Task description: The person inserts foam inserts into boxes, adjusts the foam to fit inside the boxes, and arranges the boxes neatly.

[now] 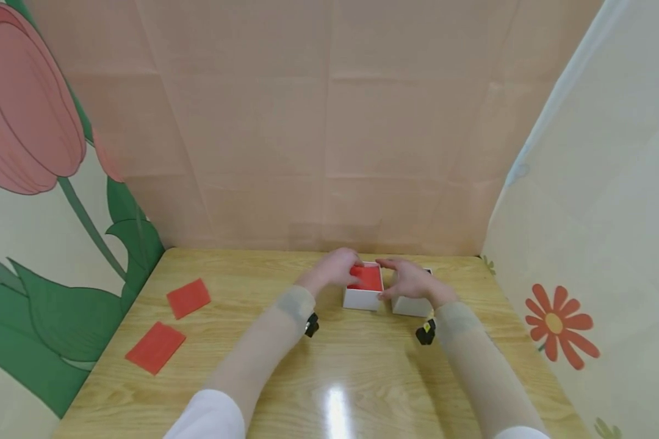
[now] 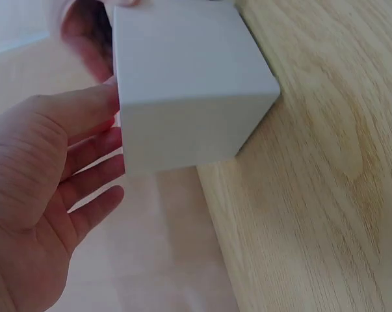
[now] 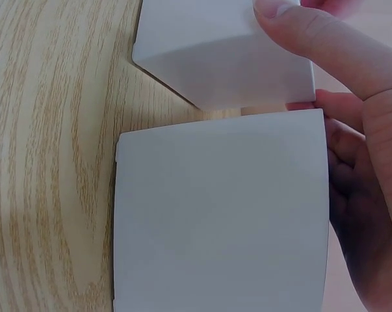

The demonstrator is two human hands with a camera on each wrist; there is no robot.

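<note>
An open-topped white box (image 1: 361, 299) stands near the table's back edge, with a flat red piece (image 1: 369, 278) inside. My left hand (image 1: 336, 270) reaches over its left rim and pinches red material, though the fingertips are partly hidden. In the left wrist view, a sliver of red shows behind the thumb (image 2: 85, 107), by the box's side (image 2: 189, 130). My right hand (image 1: 414, 281) holds the same box at its right side, thumb on the near face and index finger at the far rim. A second white box (image 1: 412, 306) sits under the right hand, partly covered by it.
Two flat red rectangles, one farther back (image 1: 189, 299) and one nearer (image 1: 155, 347), lie on the left of the wooden table (image 1: 362, 378). A beige cloth backdrop (image 1: 241, 152) rises behind the table, with printed sheets on both sides.
</note>
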